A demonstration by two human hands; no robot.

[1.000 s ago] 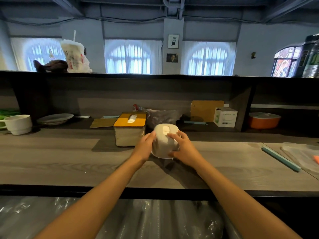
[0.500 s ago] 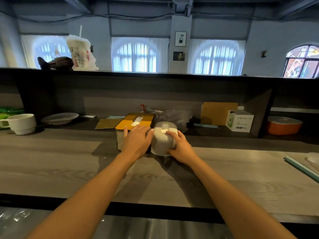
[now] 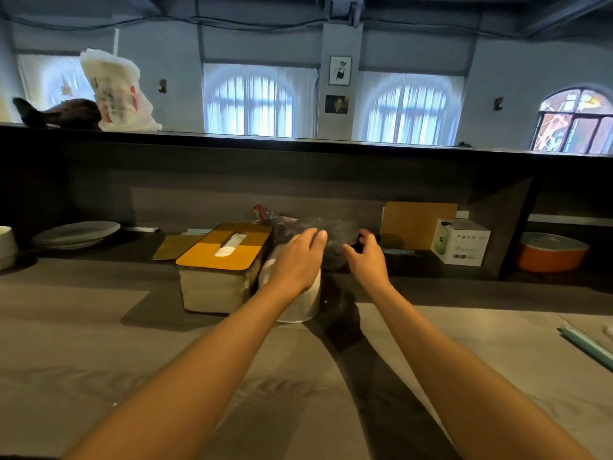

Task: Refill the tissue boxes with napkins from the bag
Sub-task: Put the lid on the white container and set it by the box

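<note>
Now, both arms stretched out across the wooden counter (image 3: 99, 343), reaching toward the clear plastic bag (image 3: 318, 232) slumped at the back under the dark shelf. Left hand (image 3: 297, 263) flat and relaxed, fingers straight and together, fingertips up at the near left edge of the bag, holding nothing that can be made out; contact with the plastic too close to call. Right hand (image 3: 366, 257) just to the right of it, fingers loosely curled, thumb apart, poised at the bag's near right edge; no clear grip on anything, and whether it touches the film cannot be told. Contents of the bag lost in dark, crumpled plastic.

Directly in front of the bag, under the left wrist, the round white tissue box (image 3: 298, 302), upright on the counter, mostly hidden by the hand. Touching or nearly touching its left side, the rectangular tissue box (image 3: 222, 270) with the yellow lid, a white napkin (image 3: 230, 245) poking up through the slot.

Left of the bag, further along the back ledge: a flat brown card (image 3: 172, 247), then a stack of plates (image 3: 76, 234). Right of the bag: a brown board (image 3: 418, 224) leaning upright, a small white carton (image 3: 459, 242), and beyond the shelf divider an orange lidded pot (image 3: 550, 252).
</note>
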